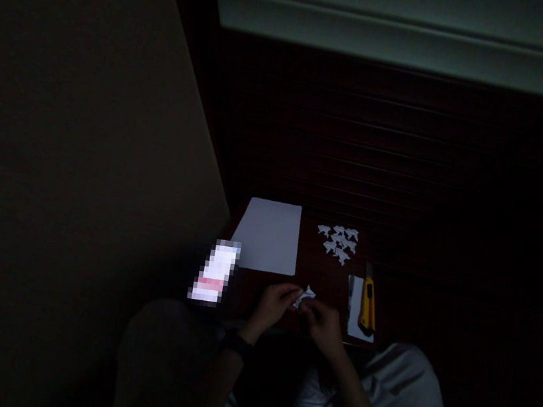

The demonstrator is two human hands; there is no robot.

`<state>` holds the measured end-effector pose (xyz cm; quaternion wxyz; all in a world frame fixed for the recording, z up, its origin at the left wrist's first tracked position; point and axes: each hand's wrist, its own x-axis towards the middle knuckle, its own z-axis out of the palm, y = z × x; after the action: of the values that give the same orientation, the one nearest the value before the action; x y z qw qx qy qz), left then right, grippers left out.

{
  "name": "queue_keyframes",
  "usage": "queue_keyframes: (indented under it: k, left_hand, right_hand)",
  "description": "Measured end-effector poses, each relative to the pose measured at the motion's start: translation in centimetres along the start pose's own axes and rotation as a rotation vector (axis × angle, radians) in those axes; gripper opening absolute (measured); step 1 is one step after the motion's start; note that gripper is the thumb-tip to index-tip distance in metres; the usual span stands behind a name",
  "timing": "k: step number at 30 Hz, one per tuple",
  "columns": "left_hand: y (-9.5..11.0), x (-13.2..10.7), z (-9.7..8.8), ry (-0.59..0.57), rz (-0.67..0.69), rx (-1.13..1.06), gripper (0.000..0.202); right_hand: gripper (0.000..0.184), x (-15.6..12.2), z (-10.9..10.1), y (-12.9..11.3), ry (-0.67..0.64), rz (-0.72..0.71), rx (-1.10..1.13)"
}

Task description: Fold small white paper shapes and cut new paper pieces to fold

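Note:
Between my two hands, near the table's front edge, is a small folded white paper piece (307,294) with pointed corners. My left hand (277,304) pinches its left side with thumb and fingertips. From the right, my right hand (323,322) grips its lower right edge, the fingers closed. Beyond them lies a loose group of several similar folded paper figures (341,243). A large white sheet of paper (269,237) lies flat at the back left of the table.
To the right, a yellow utility knife (368,304) lies on a smaller stack of white paper (354,309). A bright, blurred-out screen (214,273) is at the left. A wall (113,107) rises on the left and dark slatted panelling (352,134) behind. The room is dim.

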<state>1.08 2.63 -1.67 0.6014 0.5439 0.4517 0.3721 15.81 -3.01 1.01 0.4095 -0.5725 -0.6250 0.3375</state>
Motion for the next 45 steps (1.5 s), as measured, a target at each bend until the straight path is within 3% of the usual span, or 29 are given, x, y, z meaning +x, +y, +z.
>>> queue_keyframes:
  k: [11, 19, 45]
  left_hand:
    - [0.69, -0.29, 0.14, -0.023, -0.007, -0.001, 0.035]
    - [0.46, -0.37, 0.00, -0.023, -0.008, -0.025, 0.037]
    - [0.36, -0.27, 0.02, -0.037, 0.008, -0.026, 0.037]
  right_hand:
    - [0.020, -0.24, 0.37, -0.62, 0.056, -0.037, -0.104]
    - [0.023, -0.15, 0.25, -0.28, -0.020, -0.051, -0.038]
    - [0.025, -0.23, 0.27, -0.05, -0.011, -0.086, -0.105]
